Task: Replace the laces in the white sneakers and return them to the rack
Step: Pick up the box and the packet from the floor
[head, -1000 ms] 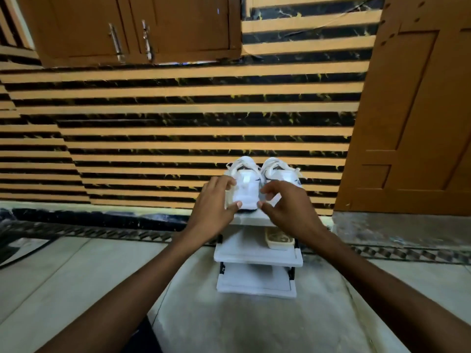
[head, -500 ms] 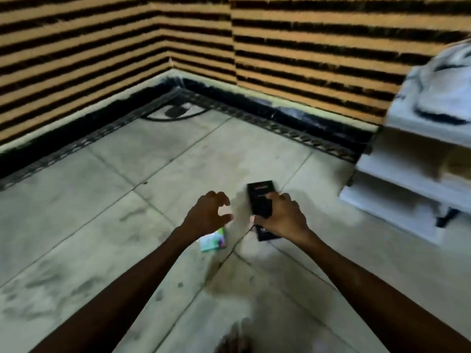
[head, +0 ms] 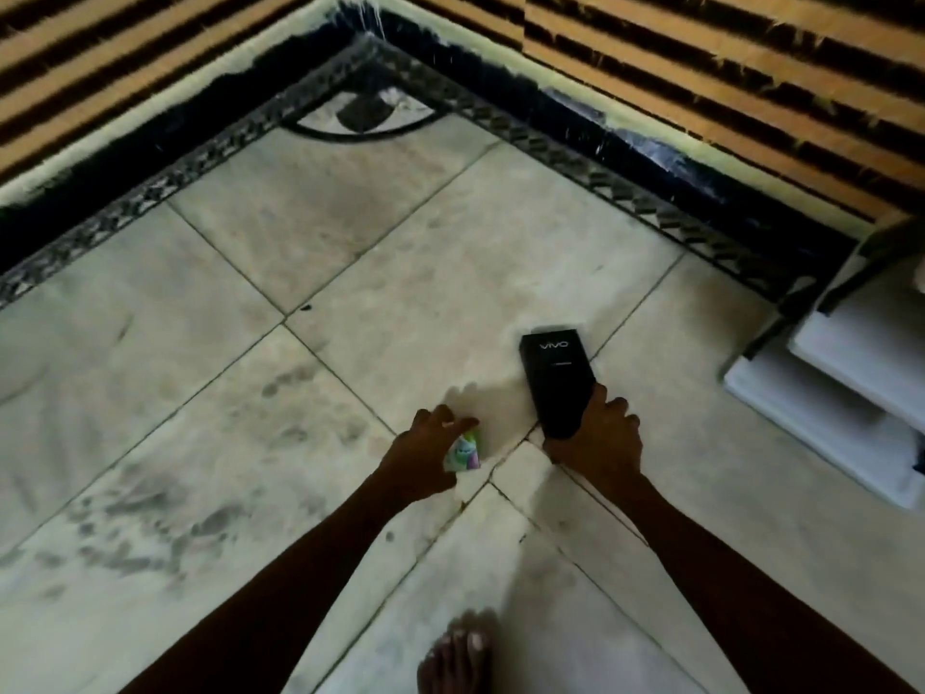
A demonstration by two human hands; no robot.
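Two items are handled on the floor (head: 350, 273): the black box (head: 555, 378), long axis pointing away, is gripped at its near end by the right hand (head: 595, 438); the packet (head: 464, 452) is covered by the curled left hand (head: 420, 455), grasp indeterminate. The rack (head: 826, 398) lies rightward, nearer the right hand; the sneakers are unseen.

The wall (head: 701, 67) runs in horizontal stripes of tan-orange and black. Below it is a black skirting (head: 625, 142), then a dark grey floor border (head: 150, 192) with a repeating slanted pattern and a black quarter-circle motif (head: 360, 115) in the corner. The floor tiles (head: 400, 252) are pale cream, smudged grey, with dark grout lines. The box (head: 555, 373) is black with grey "vivo" lettering. The small packet (head: 463, 453) is green, purple and white. The rack (head: 851, 403) has white shelves on a black frame.
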